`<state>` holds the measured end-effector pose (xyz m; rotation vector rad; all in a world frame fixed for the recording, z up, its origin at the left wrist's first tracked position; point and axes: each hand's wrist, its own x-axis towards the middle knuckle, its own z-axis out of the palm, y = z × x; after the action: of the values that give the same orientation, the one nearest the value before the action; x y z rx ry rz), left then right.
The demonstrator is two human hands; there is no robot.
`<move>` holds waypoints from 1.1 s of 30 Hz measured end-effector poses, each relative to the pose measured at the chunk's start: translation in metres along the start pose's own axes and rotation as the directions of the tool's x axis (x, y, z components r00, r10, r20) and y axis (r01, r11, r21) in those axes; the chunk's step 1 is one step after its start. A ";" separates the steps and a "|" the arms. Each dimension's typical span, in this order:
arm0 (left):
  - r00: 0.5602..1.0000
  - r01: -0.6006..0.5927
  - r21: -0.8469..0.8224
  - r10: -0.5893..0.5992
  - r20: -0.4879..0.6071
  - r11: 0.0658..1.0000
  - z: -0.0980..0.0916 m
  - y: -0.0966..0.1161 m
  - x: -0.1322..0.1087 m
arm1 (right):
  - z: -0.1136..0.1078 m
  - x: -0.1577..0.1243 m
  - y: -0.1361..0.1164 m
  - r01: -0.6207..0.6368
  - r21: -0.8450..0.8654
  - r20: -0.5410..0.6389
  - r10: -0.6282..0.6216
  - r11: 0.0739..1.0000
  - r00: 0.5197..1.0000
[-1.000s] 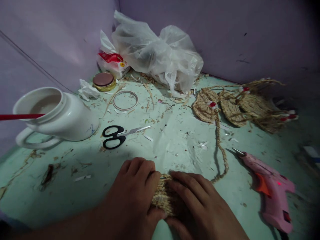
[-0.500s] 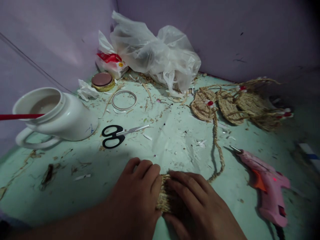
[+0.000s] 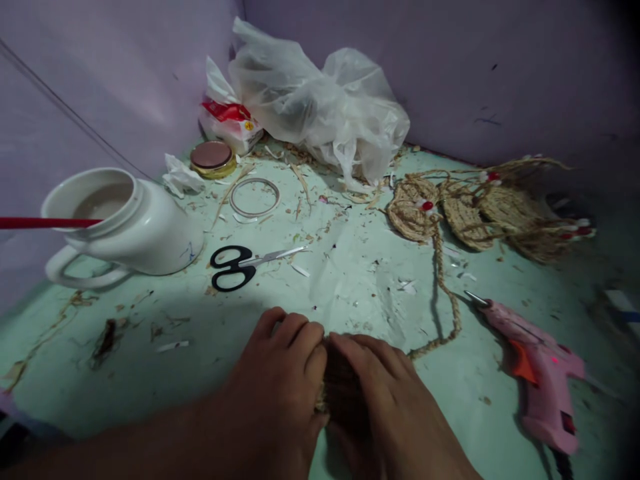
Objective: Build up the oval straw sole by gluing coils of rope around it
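Note:
My left hand (image 3: pixel 285 373) has its fingers curled over the left side of a woven straw piece (image 3: pixel 321 395) at the bottom centre. Around the right side of that piece bends my right hand (image 3: pixel 395 400), its fingertips near those of the left. Most of the piece is hidden by both hands and lies in shadow between them. A braided straw cord (image 3: pixel 443 287) runs from beside my right hand up to a coiled straw shape with a red bead (image 3: pixel 414 208).
Black scissors (image 3: pixel 234 268), a tape ring (image 3: pixel 255 197) and a white mug (image 3: pixel 165 230) are on the left. A pink glue gun (image 3: pixel 543 367) lies right. Behind are a plastic bag (image 3: pixel 325 107), a round tin (image 3: pixel 213 159), and more straw pieces (image 3: pixel 515 217). Scraps litter the green table (image 3: pixel 175 380).
My right hand has shifted slightly left and covers more of the straw piece. The cord's lower bend has moved to the right. The whole view has shifted a little.

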<state>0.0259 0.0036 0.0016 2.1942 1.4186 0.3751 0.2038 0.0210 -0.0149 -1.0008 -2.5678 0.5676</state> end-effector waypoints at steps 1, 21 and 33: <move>1.000 0.003 -0.013 -0.003 0.015 1.000 -0.005 -0.001 0.000 | 0.000 0.000 0.000 -0.011 0.000 0.011 0.011 1.000 1.000; 0.975 0.208 -0.014 -0.206 0.084 0.978 -0.028 -0.012 -0.007 | 0.009 0.005 -0.008 -0.158 0.025 0.014 0.158 0.987 0.987; 0.986 0.141 -0.073 -0.133 0.100 0.987 -0.024 -0.001 -0.004 | -0.002 0.008 -0.012 -0.157 0.090 0.051 0.153 0.983 0.987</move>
<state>0.0118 0.0068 0.0214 2.0107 1.4673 0.2699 0.1925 0.0191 -0.0060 -1.1741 -2.4890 0.7524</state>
